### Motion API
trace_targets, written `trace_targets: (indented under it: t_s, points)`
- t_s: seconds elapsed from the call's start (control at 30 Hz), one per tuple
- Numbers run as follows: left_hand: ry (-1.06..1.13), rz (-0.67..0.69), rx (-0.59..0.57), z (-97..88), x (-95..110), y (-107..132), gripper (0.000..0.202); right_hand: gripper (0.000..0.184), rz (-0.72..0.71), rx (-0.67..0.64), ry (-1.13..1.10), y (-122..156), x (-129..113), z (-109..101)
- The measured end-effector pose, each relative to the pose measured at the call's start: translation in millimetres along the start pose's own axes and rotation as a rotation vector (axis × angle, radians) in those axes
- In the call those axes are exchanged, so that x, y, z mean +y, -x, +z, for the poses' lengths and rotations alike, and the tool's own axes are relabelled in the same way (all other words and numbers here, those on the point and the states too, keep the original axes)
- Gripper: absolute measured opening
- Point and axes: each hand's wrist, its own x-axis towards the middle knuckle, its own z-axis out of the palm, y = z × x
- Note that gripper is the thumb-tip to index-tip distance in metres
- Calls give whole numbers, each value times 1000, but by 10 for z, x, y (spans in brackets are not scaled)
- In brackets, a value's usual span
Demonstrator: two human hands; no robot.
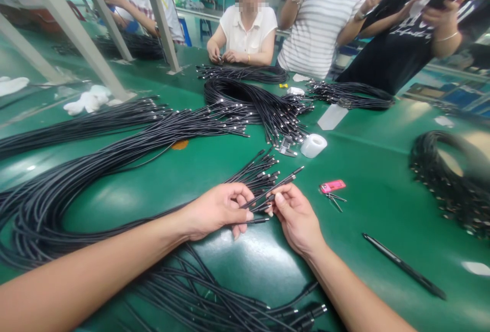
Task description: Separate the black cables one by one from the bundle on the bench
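Cable work at a green workbench point(367, 179): a person's left hand point(216, 211) and right hand point(296, 219) appeared to hold one black cable point(281, 184) near its metal-tipped end, just in front of and left of a roll of white tape point(314, 145). The step in hand looked like separating that cable from a fanned bunch of cable ends point(260, 173), and the next move appeared to call for drawing it clear of its neighbors. Left fingers curled close together around the cable, while the right thumb and forefinger pinched it; the remaining right fingers could not be made out clearly. The workbench carried one roll of tape, one pink key fob point(332, 186) to the right of the roll, one black pen point(403, 265) farther right and nearer the camera, and at least six cable bundles, including a coil point(245, 94) beyond the roll; individual cables were too many to count. Four co-workers stood beyond the roll, among them a person in a white blouse point(248, 30).
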Motion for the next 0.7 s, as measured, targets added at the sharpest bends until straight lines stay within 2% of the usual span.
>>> trace_targets:
  t_s: [0.33, 0.7]
  points:
    - [12, 6, -31, 3, 2, 14, 33, 12, -52, -29, -19, -8, 17, -16]
    - [-54, -4, -60, 1, -32, 2, 30, 16, -87, 0, 54, -15, 30, -76]
